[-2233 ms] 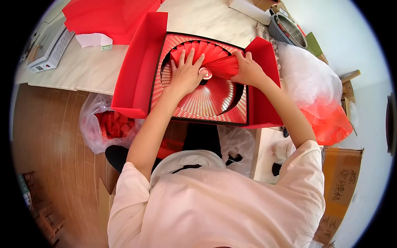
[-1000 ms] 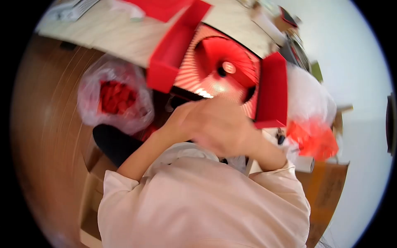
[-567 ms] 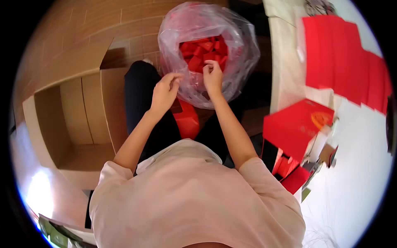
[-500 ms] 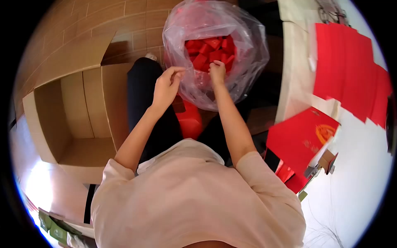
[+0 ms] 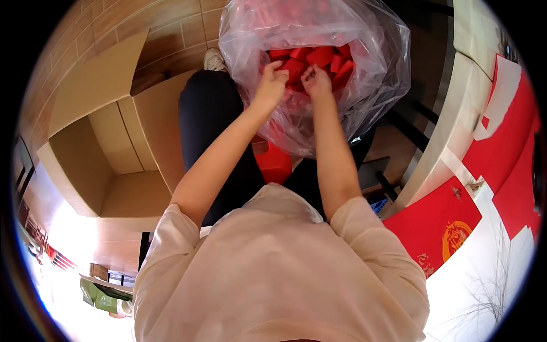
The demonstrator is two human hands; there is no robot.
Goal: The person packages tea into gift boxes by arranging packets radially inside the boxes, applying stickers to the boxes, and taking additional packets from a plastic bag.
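A large clear plastic bag (image 5: 382, 74) stands open in front of my knees, with several small folded red pieces (image 5: 320, 56) inside. Over the left part of its opening is my left hand (image 5: 272, 84), its fingers bent close to the red pieces; whether it holds one is hidden. My right hand (image 5: 316, 80) is beside it at the near side of the opening, fingers curled inward against the red pieces. What those fingers hold, if anything, cannot be made out. A small gap separates the two hands.
An open cardboard box (image 5: 117, 185) is left of my leg. On the right, a white table (image 5: 456, 119) bears red sheets (image 5: 510, 165) and a red printed bag (image 5: 436, 228) with a gold emblem. A red stool (image 5: 274, 164) shows between my legs.
My left hand has moved from the bag's left edge in over its opening. The view has shifted, and my right hand stays at the red pieces, its fingers now curled beside my left.
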